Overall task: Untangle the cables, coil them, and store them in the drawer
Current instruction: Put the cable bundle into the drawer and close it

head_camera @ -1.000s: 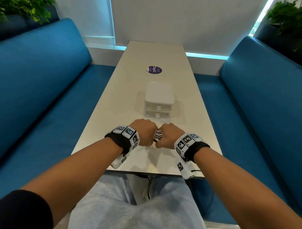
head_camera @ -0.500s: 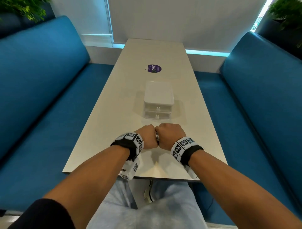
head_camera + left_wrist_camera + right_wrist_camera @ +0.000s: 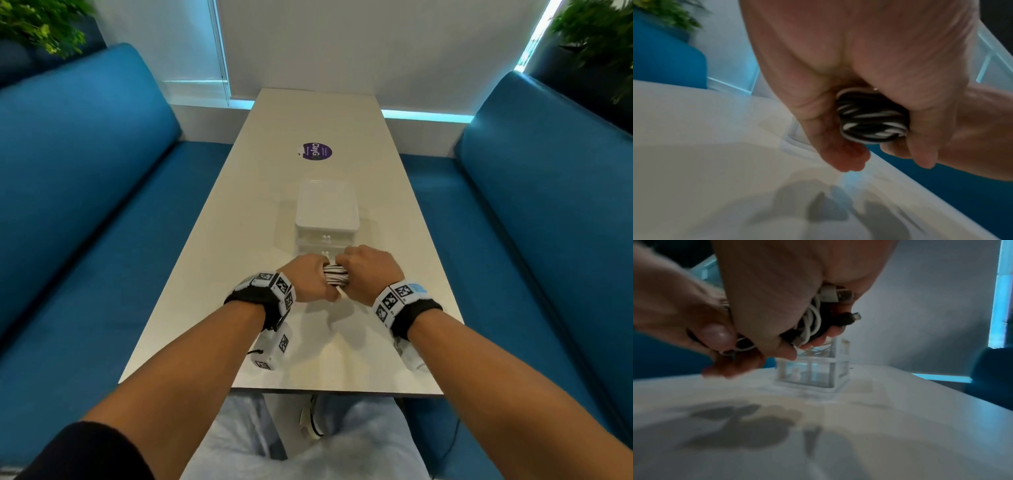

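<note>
The cable bundle (image 3: 336,275) is a tight coil of black and white cords wound together, held above the near half of the desk (image 3: 239,219) between both fists. The left hand (image 3: 308,282) grips one end with fingers curled round the coil; the right hand (image 3: 368,274) grips the other end the same way. The bundle sits just in front of the drawer unit (image 3: 327,214), a small translucent white box with two stacked drawers, each fitted with a pair of small white knobs; both drawers appear closed. The desk is long, pale and matte, and carries a round purple sticker (image 3: 315,151) beyond the drawer unit. Blue upholstered benches (image 3: 85,164) flank the desk on both sides, a white wall with a lit cyan strip closes the far end, and green plants (image 3: 41,27) stand behind the bench backs. Each wrist wears a black band with black-and-white marker tiles. The left wrist view shows the coil end-on (image 3: 872,116), its alternating black and white turns packed in the palm. The right wrist view alone shows the connectors: a white plug (image 3: 836,294) and a black plug (image 3: 851,318) projecting from the fist, with white cord visible inside the upper drawer.
</note>
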Demonstrator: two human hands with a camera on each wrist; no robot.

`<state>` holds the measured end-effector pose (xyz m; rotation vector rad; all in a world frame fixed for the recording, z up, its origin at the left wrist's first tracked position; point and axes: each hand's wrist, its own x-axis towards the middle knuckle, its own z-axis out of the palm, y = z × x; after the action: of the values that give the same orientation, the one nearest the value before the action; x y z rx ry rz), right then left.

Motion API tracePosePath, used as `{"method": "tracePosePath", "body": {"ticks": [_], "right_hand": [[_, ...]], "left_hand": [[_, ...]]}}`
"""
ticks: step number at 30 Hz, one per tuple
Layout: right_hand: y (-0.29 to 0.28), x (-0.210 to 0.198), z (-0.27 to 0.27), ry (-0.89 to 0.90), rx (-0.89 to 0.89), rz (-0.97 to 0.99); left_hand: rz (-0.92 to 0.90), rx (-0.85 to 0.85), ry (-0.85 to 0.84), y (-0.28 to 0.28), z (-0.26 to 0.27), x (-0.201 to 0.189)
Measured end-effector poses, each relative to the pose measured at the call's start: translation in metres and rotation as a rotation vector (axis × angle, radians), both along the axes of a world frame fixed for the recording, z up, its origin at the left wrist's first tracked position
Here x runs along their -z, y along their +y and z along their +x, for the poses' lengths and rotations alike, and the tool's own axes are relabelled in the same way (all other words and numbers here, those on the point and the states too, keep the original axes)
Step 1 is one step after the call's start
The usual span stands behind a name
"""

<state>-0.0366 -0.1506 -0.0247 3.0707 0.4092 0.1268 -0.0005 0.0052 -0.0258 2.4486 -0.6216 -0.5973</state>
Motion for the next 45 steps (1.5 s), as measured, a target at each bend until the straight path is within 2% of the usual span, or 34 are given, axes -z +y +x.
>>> {"method": "tracePosePath", "body": {"ticks": [4,6,9,11,14,17,22,28,35,40,45], "right_hand": [[-0.016,-0.005,0.014,-0.099,0.037,0.056],[-0.018,-0.003,0.019,-0.129,0.065,0.103],[-0.022,-0.005,0.028,-0.162,0.169,0.333],[-0.020,-0.011,0.034,-0.150,0.158,0.460],[-0.009,-0.021,0.040,0.000,0.054,0.341],[-0.003,-0.023,0.042,0.093,0.052,0.315],[-0.001,-0.023,0.036,0.028,0.042,0.373],[-0.001,-0.022,0.022,0.010,0.069,0.419],[0.005,-0.019,0.020,0.001,0.085,0.357],[0.008,-0.021,0.018,0.015,0.120,0.360],[0.010,-0.024,0.015,0.039,0.126,0.336]], "left_hand": [[-0.269,-0.131,0.026,0.006,0.005,-0.004],[-0.329,-0.139,0.059,0.011,0.007,0.001],[-0.223,-0.245,0.147,0.021,0.013,0.026],[-0.149,-0.350,0.118,0.026,0.016,0.043],[-0.148,-0.470,0.061,0.018,0.022,0.058],[-0.142,-0.525,0.073,0.001,0.026,0.065],[-0.045,-0.530,-0.004,-0.014,0.020,0.058],[-0.016,-0.641,-0.088,-0.014,0.010,0.060],[0.179,-0.514,-0.178,-0.019,-0.014,0.044],[0.144,-0.512,-0.325,0.008,-0.039,0.031],[0.014,-0.615,-0.444,0.029,-0.019,0.027]]}}
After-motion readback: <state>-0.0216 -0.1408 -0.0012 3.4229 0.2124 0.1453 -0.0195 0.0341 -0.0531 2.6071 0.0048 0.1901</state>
